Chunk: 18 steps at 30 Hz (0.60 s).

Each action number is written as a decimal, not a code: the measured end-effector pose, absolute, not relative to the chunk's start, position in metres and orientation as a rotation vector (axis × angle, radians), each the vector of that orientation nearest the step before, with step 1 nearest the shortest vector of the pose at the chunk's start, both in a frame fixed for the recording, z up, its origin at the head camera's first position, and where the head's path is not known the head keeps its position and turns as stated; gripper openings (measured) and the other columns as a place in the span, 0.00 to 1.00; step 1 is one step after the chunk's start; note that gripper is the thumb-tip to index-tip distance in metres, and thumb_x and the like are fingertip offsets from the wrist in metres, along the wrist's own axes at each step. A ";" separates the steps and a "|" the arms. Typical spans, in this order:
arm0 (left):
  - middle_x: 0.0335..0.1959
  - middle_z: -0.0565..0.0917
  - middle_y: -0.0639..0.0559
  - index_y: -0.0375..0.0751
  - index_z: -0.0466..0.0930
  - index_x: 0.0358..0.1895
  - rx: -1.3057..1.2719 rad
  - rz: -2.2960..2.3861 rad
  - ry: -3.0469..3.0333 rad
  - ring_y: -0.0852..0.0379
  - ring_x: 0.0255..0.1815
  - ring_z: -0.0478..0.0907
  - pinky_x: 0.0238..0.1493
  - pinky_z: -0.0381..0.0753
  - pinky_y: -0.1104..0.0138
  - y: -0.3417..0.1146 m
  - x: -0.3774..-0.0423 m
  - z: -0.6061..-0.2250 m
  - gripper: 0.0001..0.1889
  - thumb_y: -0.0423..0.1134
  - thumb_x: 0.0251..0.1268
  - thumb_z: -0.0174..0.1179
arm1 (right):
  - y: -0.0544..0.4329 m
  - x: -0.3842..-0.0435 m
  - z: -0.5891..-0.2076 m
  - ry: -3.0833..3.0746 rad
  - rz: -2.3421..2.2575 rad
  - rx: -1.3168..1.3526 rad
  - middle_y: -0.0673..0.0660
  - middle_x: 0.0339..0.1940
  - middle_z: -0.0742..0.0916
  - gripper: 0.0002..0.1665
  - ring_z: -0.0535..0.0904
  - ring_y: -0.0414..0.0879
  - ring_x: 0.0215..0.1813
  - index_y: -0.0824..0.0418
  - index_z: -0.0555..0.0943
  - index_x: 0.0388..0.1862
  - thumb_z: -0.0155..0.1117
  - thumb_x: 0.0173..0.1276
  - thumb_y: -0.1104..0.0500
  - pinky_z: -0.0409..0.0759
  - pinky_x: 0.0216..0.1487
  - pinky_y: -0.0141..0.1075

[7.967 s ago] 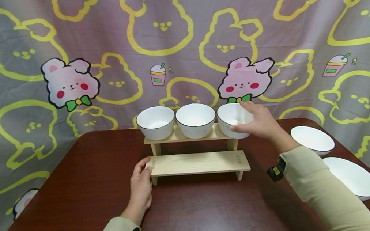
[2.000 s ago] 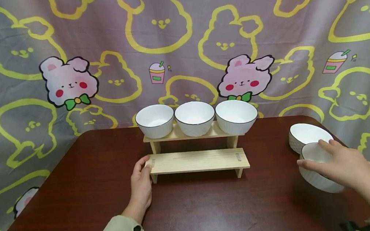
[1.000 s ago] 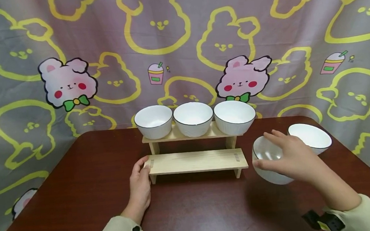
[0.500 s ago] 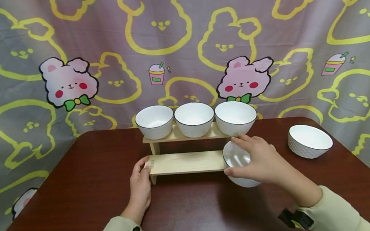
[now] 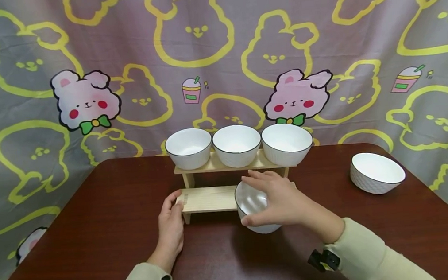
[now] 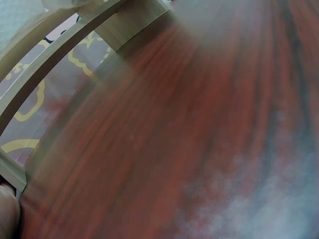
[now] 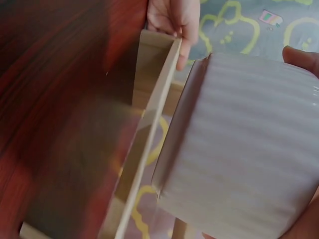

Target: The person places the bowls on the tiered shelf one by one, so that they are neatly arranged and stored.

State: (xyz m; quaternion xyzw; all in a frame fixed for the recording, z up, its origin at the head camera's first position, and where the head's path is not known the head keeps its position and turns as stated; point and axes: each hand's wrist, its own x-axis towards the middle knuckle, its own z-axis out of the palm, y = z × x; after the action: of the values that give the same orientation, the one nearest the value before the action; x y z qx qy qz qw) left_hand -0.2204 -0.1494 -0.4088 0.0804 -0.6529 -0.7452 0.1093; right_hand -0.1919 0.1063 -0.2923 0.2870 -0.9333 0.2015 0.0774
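Observation:
My left hand (image 5: 169, 227) grips the left end of a two-tier pale wooden rack (image 5: 209, 199), thumb on top of the lower board. In my right hand (image 5: 281, 199) is a white bowl (image 5: 250, 199) with a dark rim, tilted, held by thumb and fingers across its rim in front of the lower board. The right wrist view shows the ribbed outside of this bowl (image 7: 244, 144) close to the rack's edge (image 7: 149, 119). On the upper board stand three white bowls in a row: left (image 5: 188, 148), middle (image 5: 237, 145) and right (image 5: 287, 143).
Another white bowl (image 5: 376, 173), with a textured outside, stands at the right side of the dark red-brown table (image 5: 108, 239). A patterned curtain (image 5: 218, 78) hangs behind the table. The left wrist view shows mostly tabletop (image 6: 149, 144) and part of the rack.
My right hand left the right bowl on the upper board, took the nearer bowl from the table's right side and carried it left to the lower board. My left hand stayed on the rack.

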 end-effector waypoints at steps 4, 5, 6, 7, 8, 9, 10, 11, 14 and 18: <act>0.61 0.68 0.43 0.42 0.65 0.63 0.233 -2.186 -1.918 0.59 0.51 0.68 0.44 0.69 0.74 -0.149 -0.220 -0.409 0.19 0.34 0.71 0.39 | 0.093 -0.195 -0.294 -2.809 0.628 0.928 0.58 0.67 0.71 0.50 0.63 0.60 0.66 0.53 0.72 0.64 0.69 0.41 0.35 0.64 0.52 0.64; 0.61 0.68 0.43 0.42 0.65 0.62 0.231 -2.184 -1.915 0.60 0.50 0.68 0.43 0.69 0.74 -0.149 -0.220 -0.409 0.19 0.34 0.71 0.39 | 0.090 -0.197 -0.294 -2.814 0.632 0.940 0.57 0.67 0.70 0.50 0.63 0.59 0.66 0.52 0.71 0.64 0.69 0.41 0.35 0.63 0.52 0.64; 0.60 0.68 0.43 0.41 0.65 0.62 0.230 -2.182 -1.912 0.61 0.48 0.69 0.42 0.69 0.74 -0.149 -0.220 -0.409 0.19 0.34 0.71 0.39 | 0.087 -0.198 -0.294 -2.815 0.633 0.955 0.57 0.67 0.70 0.50 0.62 0.59 0.66 0.53 0.71 0.64 0.69 0.41 0.35 0.63 0.52 0.64; 0.60 0.68 0.43 0.41 0.65 0.62 0.227 -2.181 -1.907 0.62 0.47 0.69 0.42 0.69 0.74 -0.149 -0.220 -0.409 0.19 0.33 0.71 0.39 | 0.083 -0.200 -0.295 -2.816 0.632 0.969 0.57 0.67 0.70 0.50 0.62 0.58 0.66 0.53 0.71 0.64 0.69 0.41 0.35 0.63 0.52 0.63; 0.60 0.68 0.43 0.41 0.65 0.62 0.227 -2.179 -1.903 0.63 0.46 0.69 0.41 0.69 0.74 -0.149 -0.220 -0.409 0.19 0.33 0.71 0.39 | 0.080 -0.201 -0.296 -2.819 0.629 0.979 0.57 0.68 0.70 0.50 0.62 0.58 0.66 0.52 0.71 0.64 0.69 0.41 0.35 0.63 0.53 0.63; 0.59 0.69 0.43 0.41 0.65 0.62 0.227 -2.178 -1.899 0.63 0.44 0.70 0.40 0.69 0.74 -0.150 -0.220 -0.409 0.19 0.33 0.70 0.39 | 0.077 -0.202 -0.297 -2.820 0.630 0.991 0.57 0.68 0.70 0.50 0.62 0.58 0.66 0.52 0.71 0.64 0.69 0.41 0.35 0.63 0.53 0.61; 0.59 0.69 0.42 0.40 0.66 0.62 0.225 -2.180 -1.894 0.64 0.43 0.70 0.39 0.69 0.74 -0.150 -0.220 -0.409 0.19 0.33 0.70 0.39 | 0.074 -0.204 -0.297 -2.822 0.630 1.000 0.57 0.68 0.70 0.50 0.62 0.57 0.66 0.52 0.71 0.64 0.69 0.41 0.35 0.63 0.53 0.61; 0.59 0.69 0.42 0.40 0.65 0.62 0.222 -2.180 -1.891 0.64 0.42 0.70 0.39 0.69 0.74 -0.150 -0.220 -0.409 0.19 0.33 0.70 0.39 | 0.071 -0.205 -0.298 -2.823 0.626 1.009 0.57 0.68 0.70 0.50 0.63 0.57 0.66 0.52 0.71 0.64 0.69 0.41 0.34 0.64 0.53 0.60; 0.58 0.69 0.42 0.39 0.65 0.62 0.213 -2.189 -1.884 0.65 0.41 0.71 0.38 0.69 0.74 -0.149 -0.220 -0.410 0.19 0.33 0.70 0.39 | 0.062 -0.209 -0.300 -2.834 0.617 1.026 0.57 0.68 0.70 0.50 0.64 0.56 0.65 0.52 0.71 0.64 0.69 0.41 0.34 0.65 0.52 0.57; 0.57 0.69 0.42 0.40 0.65 0.62 0.214 -2.194 -1.888 0.65 0.41 0.71 0.38 0.70 0.75 -0.149 -0.221 -0.410 0.19 0.33 0.71 0.39 | 0.051 -0.213 -0.300 -2.842 0.570 1.044 0.58 0.68 0.70 0.50 0.65 0.56 0.64 0.51 0.71 0.64 0.68 0.41 0.33 0.65 0.49 0.53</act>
State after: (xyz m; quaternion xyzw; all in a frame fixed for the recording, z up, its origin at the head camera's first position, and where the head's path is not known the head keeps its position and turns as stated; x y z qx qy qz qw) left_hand -0.2211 -0.1492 -0.4097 0.0731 -0.6459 -0.7505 0.1193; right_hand -0.2134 0.0515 -0.3002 0.3388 -0.9220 0.1851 0.0304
